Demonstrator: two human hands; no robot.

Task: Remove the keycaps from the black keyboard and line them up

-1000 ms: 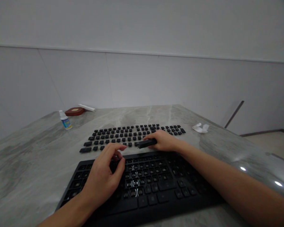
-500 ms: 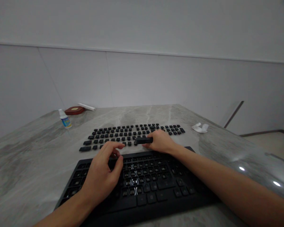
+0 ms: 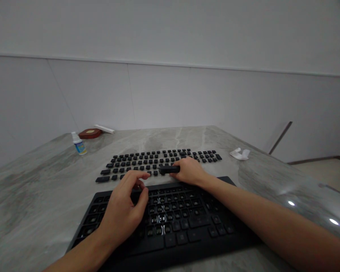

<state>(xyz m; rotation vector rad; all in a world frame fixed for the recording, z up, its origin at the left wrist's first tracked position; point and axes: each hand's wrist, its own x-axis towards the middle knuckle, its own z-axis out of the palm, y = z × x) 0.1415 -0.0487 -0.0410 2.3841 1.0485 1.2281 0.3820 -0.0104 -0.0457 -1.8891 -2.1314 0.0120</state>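
Note:
A black keyboard (image 3: 184,241) lies in front of me with many keycaps off, its sockets bare; several keys remain along the near rows at the right. My left hand (image 3: 124,211) rests over its left half, fingers curved and thumb apart, with nothing in its grasp. Beyond the keyboard's far edge, my right hand (image 3: 188,172) is closed on a short black tool (image 3: 169,169), held level and pointing left, whose exact kind I cannot make out. The tool is over the near rows of loose black keycaps (image 3: 141,163) laid out on the table, and hides some of them.
A white-capped spray bottle (image 3: 79,144) stands at the back left, near a reddish-brown wooden object (image 3: 90,133) and a white strip (image 3: 104,129). Crumpled white tissue (image 3: 240,153) lies at the right. The grey marbled table (image 3: 31,200) meets a pale wall (image 3: 164,94) behind.
The black tool in my right hand has shifted slightly left and turned a little. My left hand keeps its pose over the keyboard.

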